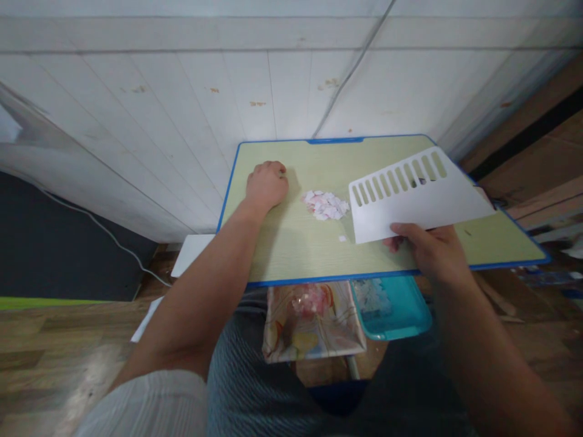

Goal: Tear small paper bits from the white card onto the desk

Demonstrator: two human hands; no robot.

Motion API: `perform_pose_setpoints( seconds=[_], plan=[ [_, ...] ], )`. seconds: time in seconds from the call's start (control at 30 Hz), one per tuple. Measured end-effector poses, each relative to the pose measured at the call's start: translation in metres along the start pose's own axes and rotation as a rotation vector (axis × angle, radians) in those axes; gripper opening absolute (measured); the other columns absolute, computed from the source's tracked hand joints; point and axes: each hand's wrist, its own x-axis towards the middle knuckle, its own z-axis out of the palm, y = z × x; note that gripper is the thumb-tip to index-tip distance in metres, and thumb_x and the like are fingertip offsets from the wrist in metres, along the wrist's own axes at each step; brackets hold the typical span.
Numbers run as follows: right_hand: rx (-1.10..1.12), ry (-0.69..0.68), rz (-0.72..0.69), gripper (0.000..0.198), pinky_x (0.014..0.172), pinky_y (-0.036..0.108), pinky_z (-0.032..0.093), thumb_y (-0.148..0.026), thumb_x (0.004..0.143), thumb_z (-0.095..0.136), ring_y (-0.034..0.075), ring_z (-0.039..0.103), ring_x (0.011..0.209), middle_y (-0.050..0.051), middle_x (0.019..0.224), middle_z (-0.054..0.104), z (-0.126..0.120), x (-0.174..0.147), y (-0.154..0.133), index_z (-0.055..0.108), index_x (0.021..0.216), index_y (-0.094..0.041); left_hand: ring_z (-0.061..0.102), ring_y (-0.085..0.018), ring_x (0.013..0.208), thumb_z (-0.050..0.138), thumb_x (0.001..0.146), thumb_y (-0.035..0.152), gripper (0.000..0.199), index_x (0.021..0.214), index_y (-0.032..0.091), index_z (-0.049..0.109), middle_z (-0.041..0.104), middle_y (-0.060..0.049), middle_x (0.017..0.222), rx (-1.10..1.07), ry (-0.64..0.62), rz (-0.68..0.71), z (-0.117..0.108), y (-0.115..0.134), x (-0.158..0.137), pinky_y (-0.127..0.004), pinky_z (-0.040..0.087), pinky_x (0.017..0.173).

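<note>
Head view: right hand (438, 250) pinches a slotted sheet (410, 210) by its solid edge; left hand (267, 186) curls, its grip unclear. It seems the sheet is light, bendy, best held there.

The person wears a pale, finely lined left sleeve (150, 403) and dark grey, textured trousers (250, 376).

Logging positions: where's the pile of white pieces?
In the head view, the pile lies on the tabletop, right of the left hand, left of the slotted sheet.
</note>
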Motion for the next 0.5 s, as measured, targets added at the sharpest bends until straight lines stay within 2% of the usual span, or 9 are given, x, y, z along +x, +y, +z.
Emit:
perform_pose_setpoints(
  seconds=[0.13, 0.23, 0.37, 0.5],
  plan=[
    [-0.039, -0.03, -0.047, 0.044, 0.079, 0.044, 0.066, -0.05, 0.094, 0.086, 0.028, 0.076, 0.071, 0.006, 0.068, 0.076, 0.01, 0.001, -0.013, 0.072, 0.057, -0.031, 0.065, -0.039, 0.155, 0.056, 0.104, 0.015, 0.051, 0.146, 0.022, 0.084, 0.078, -0.015, 0.162, -0.007, 0.011, 0.004, 0.001, 0.0, 0.0, -0.057, 0.051, 0.137],
    [-0.045, -0.066, -0.068, 0.044, 0.081, 0.042, 0.065, -0.047, 0.093, 0.085, 0.027, 0.077, 0.071, 0.006, 0.065, 0.074, 0.016, 0.003, -0.014, 0.071, 0.055, -0.03, 0.065, -0.039, 0.155, 0.056, 0.104, 0.015, 0.05, 0.144, 0.023, 0.084, 0.078, -0.014, 0.162, -0.008, 0.015, 0.004, 0.002, -0.001, 0.0, -0.056, 0.051, 0.137],
    [0.011, -0.042, -0.003, 0.034, 0.063, 0.039, 0.06, -0.042, 0.085, 0.084, 0.024, 0.07, 0.059, 0.005, 0.062, 0.072, 0.019, 0.005, -0.01, 0.071, 0.056, -0.028, 0.064, -0.038, 0.154, 0.055, 0.104, 0.017, 0.048, 0.144, 0.024, 0.083, 0.078, -0.013, 0.161, -0.01, 0.012, 0.008, 0.003, -0.002, 0.001, -0.054, 0.051, 0.136],
    [0.13, 0.025, 0.064, 0.023, 0.043, 0.035, 0.045, -0.035, 0.072, 0.084, 0.019, 0.055, 0.044, 0.0, 0.054, 0.063, 0.013, 0.001, -0.006, 0.066, 0.059, -0.028, 0.063, -0.036, 0.154, 0.055, 0.105, 0.017, 0.048, 0.144, 0.024, 0.082, 0.077, -0.013, 0.161, -0.021, 0.014, 0.003, 0.004, -0.001, 0.001, -0.052, 0.05, 0.136]
  ],
)
